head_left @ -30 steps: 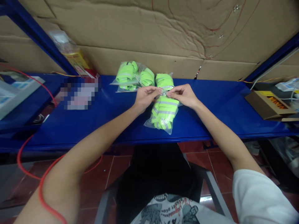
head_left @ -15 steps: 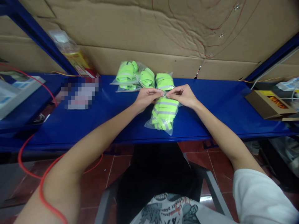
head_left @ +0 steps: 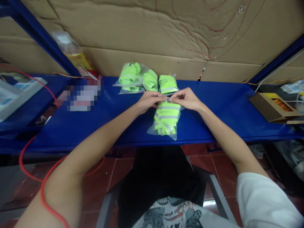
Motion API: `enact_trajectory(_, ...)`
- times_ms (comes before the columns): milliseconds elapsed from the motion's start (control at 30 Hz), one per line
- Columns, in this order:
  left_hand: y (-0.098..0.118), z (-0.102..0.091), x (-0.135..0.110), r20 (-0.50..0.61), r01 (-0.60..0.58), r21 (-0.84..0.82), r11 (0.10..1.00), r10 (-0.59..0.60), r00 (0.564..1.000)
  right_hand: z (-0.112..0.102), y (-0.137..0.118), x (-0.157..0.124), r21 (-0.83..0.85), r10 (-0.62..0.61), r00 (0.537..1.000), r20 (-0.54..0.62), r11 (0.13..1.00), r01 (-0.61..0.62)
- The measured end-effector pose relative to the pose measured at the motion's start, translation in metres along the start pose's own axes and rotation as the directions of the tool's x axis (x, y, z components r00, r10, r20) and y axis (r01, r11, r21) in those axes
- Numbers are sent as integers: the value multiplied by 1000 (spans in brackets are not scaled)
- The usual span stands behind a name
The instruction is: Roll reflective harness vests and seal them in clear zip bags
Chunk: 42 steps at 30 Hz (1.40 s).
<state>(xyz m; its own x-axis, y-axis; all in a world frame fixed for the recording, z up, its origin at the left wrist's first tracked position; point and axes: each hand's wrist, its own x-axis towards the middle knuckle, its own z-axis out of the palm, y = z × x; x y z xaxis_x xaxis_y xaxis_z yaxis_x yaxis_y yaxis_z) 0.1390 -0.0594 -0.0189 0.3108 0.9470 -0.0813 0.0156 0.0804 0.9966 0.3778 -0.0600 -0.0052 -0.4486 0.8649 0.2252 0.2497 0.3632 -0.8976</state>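
Note:
A clear plastic bag (head_left: 167, 118) holds a folded neon-yellow item with grey reflective stripes and lies near the front of the blue table. Its far edge is pinched between the thumb and fingers of my left hand (head_left: 150, 100). Close beside, my right hand (head_left: 186, 98) is closed on the same edge, fingertips nearly meeting the left ones. Just beyond my hands sits another bag (head_left: 168, 83) of the same neon material. Two more such bags stand to its left, one rolled (head_left: 150, 79) and one at the far left (head_left: 129, 76).
A clear bottle with a yellow label (head_left: 74, 53) stands at the back left. An open cardboard box (head_left: 273, 107) with orange contents is on the right. A red hose (head_left: 22, 161) loops past my left arm. Cardboard panels (head_left: 133, 34) back the blue table (head_left: 213, 126).
Both hands have shifted very slightly toward me, still pinching the bag's far edge. The bag's near corner sits a little closer to the table's front.

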Motion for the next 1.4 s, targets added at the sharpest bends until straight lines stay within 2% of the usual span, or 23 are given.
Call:
enact_trajectory(100, 2, -4, -2, 48, 17, 28, 999, -19, 999, 2, 1, -1, -9, -20, 998, 52, 1000, 21)
enact_trajectory(200, 1, -5, -1, 58, -43, 71, 997, 39, 998, 3, 3, -1, -24, -13, 998, 54, 1000, 15)
enact_trajectory(333, -2, -1, 2, 4, -144, 71, 987, 144, 990, -1, 5, 1, -3, 16, 1000, 22, 1000, -16)
enact_trajectory(467, -2, 0, 4, -61, -122, 60, 991, 125, 990, -7, 5, 1, -11, 46, 999, 23, 999, -45)
enact_trajectory(600, 2, -5, 1, 35, -38, 80, 996, 35, 999, -5, 4, 0, -26, 20, 996, 84, 1000, -18)
enact_trajectory(700, 1, -10, 0, 109, -59, 123, 991, 46, 993, -1, 4, 1, -30, -14, 993, 117, 999, 17)
enact_trajectory(800, -3, -12, 3, 131, -115, 159, 981, 94, 987, 1, 5, 1, -42, -33, 991, 128, 998, 39)
enact_trajectory(900, -7, -12, 7, 98, -213, 176, 961, 198, 975, 1, 6, 1, -51, -19, 997, 73, 998, 23)
enact_trajectory(1000, -10, -12, 10, 8, -293, 165, 942, 296, 955, -1, 5, 0, -24, 87, 996, 23, 996, -86)
enact_trajectory(1067, -9, -12, 11, -59, -308, 139, 941, 318, 946, -3, 4, 0, 7, 168, 986, 24, 986, -168)
enact_trajectory(1167, -6, -14, 11, -80, -222, 72, 972, 227, 971, -8, 2, 0, 77, 216, 976, 4, 973, -216)
enact_trajectory(1267, -1, -17, 8, 50, -73, 57, 996, 70, 996, -9, 0, 0, 117, 180, 984, 9, 977, -180)
enact_trajectory(1400, 2, -22, 3, 171, -11, 106, 994, -7, 985, -7, -1, -1, 106, 125, 989, 78, 985, -133)
